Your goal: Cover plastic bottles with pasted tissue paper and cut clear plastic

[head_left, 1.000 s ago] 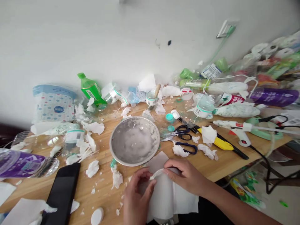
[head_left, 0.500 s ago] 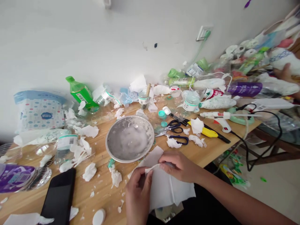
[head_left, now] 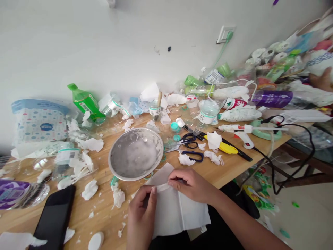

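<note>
A white paper tissue hangs between my hands at the table's front edge, its top edge folded or rolled. My left hand pinches the tissue's left side between thumb and fingers. At the top edge, farther right, my right hand also grips it. Another white sheet lies on the table just behind. Beyond them stands a metal bowl with cloudy whitish liquid inside. Dark-handled scissors lie to the bowl's right, with torn tissue pieces around them.
A phone, a white cap and tissue scraps lie on the left. A green bottle leans near a tissue pack. A yellow utility knife and a glue gun with a black cord lie right. Another person's hand shows far right.
The view has shifted, so the table's things sit farther left. Both hands still hold the tissue, and they are slightly farther apart along its top edge.
</note>
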